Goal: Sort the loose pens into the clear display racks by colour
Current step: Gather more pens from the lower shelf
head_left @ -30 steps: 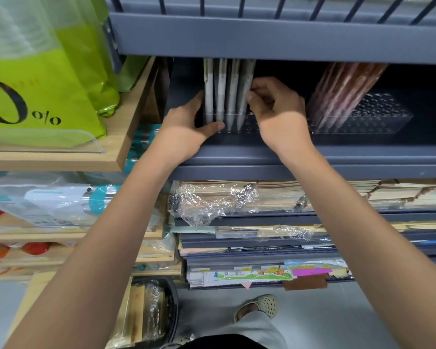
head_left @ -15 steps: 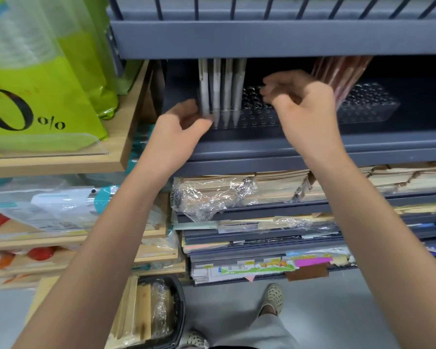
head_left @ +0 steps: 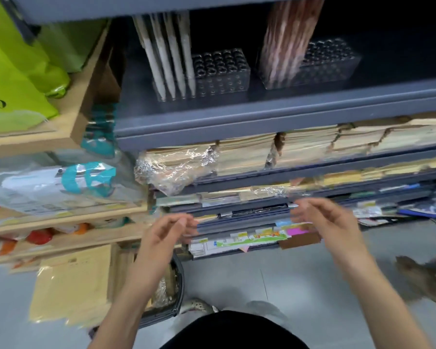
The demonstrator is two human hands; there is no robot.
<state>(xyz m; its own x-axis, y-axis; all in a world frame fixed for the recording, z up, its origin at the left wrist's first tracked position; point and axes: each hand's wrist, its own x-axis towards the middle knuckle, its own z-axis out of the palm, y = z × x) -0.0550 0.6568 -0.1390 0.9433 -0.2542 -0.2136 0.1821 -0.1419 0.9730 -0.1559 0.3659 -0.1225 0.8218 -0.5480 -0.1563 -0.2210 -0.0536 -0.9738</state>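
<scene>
Hands low, pens racked above.
I see the left hand (head_left: 169, 230) and right hand (head_left: 322, 217) loosely curled, holding nothing (blurred, though); four white pens (head_left: 171, 61) stand at the left rack (head_left: 222, 71)'s left end, reddish pens (head_left: 287, 44) in the right rack (head_left: 330, 64), both on the grey shelf (head_left: 262, 117).

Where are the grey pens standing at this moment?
In the head view, the grey pens stand at the left end of a clear rack on the dark shelf, left of the reddish pens.
</scene>
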